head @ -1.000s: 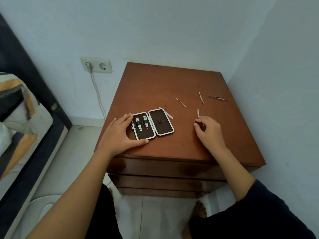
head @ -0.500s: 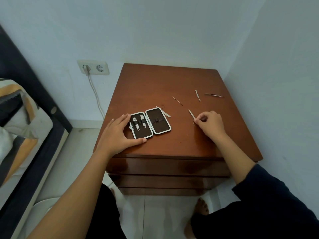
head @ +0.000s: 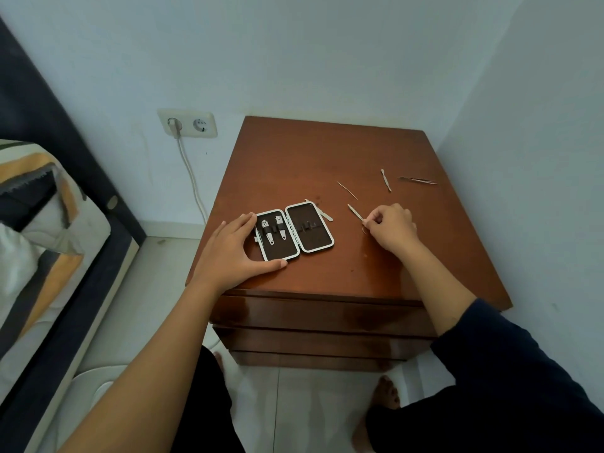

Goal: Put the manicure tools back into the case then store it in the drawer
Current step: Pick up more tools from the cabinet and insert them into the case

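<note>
The table's (head: 294,158) back half lies bare; three loose tools (head: 385,180) dot its right rear; the open case (head: 294,235) fills the front left; walls (head: 539,158) close the back and right.

Dim, even, cool light with no visible source. Soft, faint shadows lie under the left hand (head: 228,253) and right hand (head: 392,228). Dull sheen marks the nightstand (head: 294,158) front below both hands. Wide-angle bending curves the edges; detail softens away from the hands.
</note>
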Demonstrator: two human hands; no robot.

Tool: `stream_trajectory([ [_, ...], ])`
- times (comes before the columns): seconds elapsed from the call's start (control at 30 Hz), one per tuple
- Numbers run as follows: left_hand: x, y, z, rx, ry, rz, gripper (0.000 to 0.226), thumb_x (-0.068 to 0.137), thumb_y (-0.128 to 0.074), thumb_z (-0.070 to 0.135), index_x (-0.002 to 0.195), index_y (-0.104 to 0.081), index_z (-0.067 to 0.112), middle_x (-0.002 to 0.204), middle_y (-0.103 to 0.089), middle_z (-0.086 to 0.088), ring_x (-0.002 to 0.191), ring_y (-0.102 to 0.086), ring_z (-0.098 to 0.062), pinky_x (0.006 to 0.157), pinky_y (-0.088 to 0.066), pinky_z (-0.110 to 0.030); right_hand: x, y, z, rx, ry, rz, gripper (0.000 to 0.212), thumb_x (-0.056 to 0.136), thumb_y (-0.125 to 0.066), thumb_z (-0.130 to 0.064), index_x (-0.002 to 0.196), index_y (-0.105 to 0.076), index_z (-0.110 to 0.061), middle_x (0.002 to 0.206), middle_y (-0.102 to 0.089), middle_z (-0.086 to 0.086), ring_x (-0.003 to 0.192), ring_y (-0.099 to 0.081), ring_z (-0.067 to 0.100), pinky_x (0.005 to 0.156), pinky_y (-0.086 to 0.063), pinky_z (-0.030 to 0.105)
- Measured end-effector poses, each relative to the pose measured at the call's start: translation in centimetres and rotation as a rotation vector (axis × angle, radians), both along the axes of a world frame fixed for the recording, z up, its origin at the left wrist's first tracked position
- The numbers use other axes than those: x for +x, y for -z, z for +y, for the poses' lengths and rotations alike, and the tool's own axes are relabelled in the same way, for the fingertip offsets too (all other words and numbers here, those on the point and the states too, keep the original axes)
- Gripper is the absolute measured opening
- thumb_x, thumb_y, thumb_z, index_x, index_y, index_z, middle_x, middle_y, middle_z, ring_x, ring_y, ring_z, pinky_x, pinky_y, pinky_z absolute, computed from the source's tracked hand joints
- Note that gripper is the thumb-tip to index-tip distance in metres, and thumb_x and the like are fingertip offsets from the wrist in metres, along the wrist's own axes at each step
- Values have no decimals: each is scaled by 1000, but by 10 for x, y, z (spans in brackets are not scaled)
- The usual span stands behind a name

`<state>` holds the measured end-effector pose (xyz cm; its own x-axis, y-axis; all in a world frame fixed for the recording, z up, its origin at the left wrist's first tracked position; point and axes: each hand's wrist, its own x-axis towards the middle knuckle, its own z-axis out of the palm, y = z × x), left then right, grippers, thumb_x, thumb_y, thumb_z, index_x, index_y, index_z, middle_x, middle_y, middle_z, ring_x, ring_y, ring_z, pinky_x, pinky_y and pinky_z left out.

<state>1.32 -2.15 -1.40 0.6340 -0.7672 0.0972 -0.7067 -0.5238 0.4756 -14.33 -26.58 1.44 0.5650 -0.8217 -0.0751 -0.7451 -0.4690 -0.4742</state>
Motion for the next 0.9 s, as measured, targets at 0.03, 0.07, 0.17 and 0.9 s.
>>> stream_trajectory([
  [0.03,0,0,0,-2,3,-3,117,53,-51,86,148,-24,23,155,-25,7,142,-19,-9,116,-6,-32,2,0,1,-13,-9,17,11,89,-56,-28,81,-62,-23,118,-53,11,118,-41,32,94,-36,39],
  [0.07,0,0,0,-4,5,-6,117,53,-51,87,148,-24,23,154,-25,7,142,-19,-9,116,-6,-32,3,0,2,-27,-17,32,12,90,-54,-26,84,-63,-20,119,-51,13,118,-41,33,95,-36,40],
  [0.17,-1,-1,0,-10,7,-13,117,54,-51,86,148,-25,22,154,-25,7,142,-19,-8,116,-6,-31,5,2,4,-48,-5,16,15,90,-52,-22,92,-64,-14,119,-51,15,117,-42,34,95,-37,41],
  [0.9,-2,-3,0,-32,11,-17,113,56,-55,82,147,-26,21,154,-26,7,141,-20,-8,116,-6,-31,23,3,10,-161,-99,151,18,95,-41,-21,104,-55,-13,124,-44,15,118,-35,33,95,-32,42],
])
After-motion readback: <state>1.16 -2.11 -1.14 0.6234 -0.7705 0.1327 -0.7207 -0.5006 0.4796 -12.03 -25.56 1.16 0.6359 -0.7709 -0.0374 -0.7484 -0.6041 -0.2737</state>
